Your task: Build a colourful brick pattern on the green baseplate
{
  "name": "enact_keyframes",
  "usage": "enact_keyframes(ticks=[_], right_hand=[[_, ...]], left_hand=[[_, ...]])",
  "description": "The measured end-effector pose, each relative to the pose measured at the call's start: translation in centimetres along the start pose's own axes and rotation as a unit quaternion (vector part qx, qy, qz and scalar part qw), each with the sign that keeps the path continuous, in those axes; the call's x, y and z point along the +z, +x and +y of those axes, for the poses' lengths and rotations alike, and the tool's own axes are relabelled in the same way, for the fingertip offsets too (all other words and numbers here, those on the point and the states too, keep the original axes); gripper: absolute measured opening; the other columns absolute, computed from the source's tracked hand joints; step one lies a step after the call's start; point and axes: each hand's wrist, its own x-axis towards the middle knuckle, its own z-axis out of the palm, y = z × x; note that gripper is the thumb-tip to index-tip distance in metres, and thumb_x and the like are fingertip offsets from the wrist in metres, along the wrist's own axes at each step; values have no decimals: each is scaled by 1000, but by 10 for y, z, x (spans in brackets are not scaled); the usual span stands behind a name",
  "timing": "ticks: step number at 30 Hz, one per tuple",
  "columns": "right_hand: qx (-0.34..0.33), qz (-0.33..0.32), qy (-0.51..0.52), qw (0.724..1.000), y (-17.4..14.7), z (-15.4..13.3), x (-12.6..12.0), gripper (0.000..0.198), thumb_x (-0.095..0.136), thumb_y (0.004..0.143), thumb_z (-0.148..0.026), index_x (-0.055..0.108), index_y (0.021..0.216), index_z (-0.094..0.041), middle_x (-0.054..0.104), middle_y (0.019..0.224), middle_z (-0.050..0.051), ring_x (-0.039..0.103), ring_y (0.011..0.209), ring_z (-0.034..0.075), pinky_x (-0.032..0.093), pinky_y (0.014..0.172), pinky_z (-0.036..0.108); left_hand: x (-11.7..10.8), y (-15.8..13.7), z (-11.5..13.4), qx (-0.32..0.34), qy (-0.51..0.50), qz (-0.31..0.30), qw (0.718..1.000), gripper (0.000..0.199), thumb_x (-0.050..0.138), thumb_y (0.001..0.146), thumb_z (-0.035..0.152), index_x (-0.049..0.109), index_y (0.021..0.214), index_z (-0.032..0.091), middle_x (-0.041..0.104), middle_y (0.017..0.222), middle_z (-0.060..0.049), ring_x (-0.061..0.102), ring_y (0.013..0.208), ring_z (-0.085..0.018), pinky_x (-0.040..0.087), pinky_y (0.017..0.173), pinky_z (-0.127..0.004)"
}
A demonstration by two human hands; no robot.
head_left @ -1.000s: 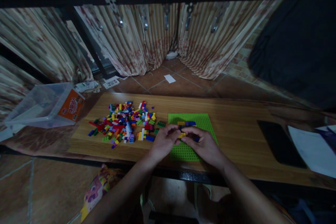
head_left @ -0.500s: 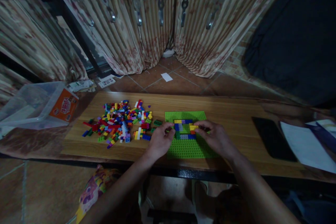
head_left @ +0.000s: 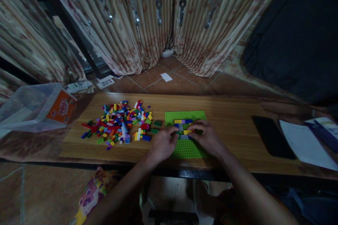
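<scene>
A bright green studded baseplate [head_left: 187, 152] lies on the wooden table, carrying a frame of toy building bricks [head_left: 183, 121] in yellow, purple, blue and grey. My right hand [head_left: 208, 137] comes in from the right, thumb and fingers closed on a yellow brick [head_left: 187, 132] over the frame's middle. At the frame's left side, my left hand [head_left: 164, 143] has its thumb and forefinger pinched together. Whatever sits between those fingertips is too small and dark to make out. Both hands partly cover the frame's sides.
Loose bricks [head_left: 116, 123] are heaped left of the baseplate, with two dark green ones [head_left: 157, 123] near its edge. A clear plastic box [head_left: 31, 109] stands at far left. To the right lie a black flat panel [head_left: 271, 137] and white paper [head_left: 306, 144].
My right hand has moved left with the yellow brick, from the frame's right side to over its middle. My left hand has shifted slightly right, bringing the hands closer. The view has shifted slightly.
</scene>
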Motion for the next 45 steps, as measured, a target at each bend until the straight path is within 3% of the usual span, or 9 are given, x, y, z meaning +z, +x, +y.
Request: enact_keyframes(ticks=[14,19,31,38,45], right_hand=[[21,10,3,1000,1,2,-3,14,70,72,-31,76,85,-27,64,100,6,59,97,22,43,92,41],[32,29,4,999,3,2,-6,14,65,76,-31,74,83,-23,67,91,5,61,90,21,45,89,41],[36,44,-12,998,3,1,0,8,63,74,-26,71,74,-23,66,90,4,60,88,19,45,88,37],[45,37,-14,998,4,3,0,9,63,73,-27,71,72,-23,65,90,5,60,89,20,45,89,39],[58,48,-16,997,4,-4,1,8,63,72,-24,71,70,-22,65,90,6,61,89,20,46,88,38]], left_hand=[[7,-3,5,52,130,-46,989,32,48,91,27,63,120,25,72,107,-2,67,93,-18,50,89,-31],[10,-5,5,62,165,-47,983,32,45,93,27,62,120,25,71,108,-4,67,94,-19,51,88,-33],[11,-8,7,73,173,-19,982,36,41,95,28,56,127,24,70,113,-4,66,98,-19,51,87,-33],[16,-10,9,84,230,-80,966,41,35,96,28,49,135,27,70,107,-6,67,90,-20,52,77,-31],[14,-10,14,81,268,-94,955,43,32,96,25,48,135,27,69,100,-7,67,85,-21,51,71,-30]])
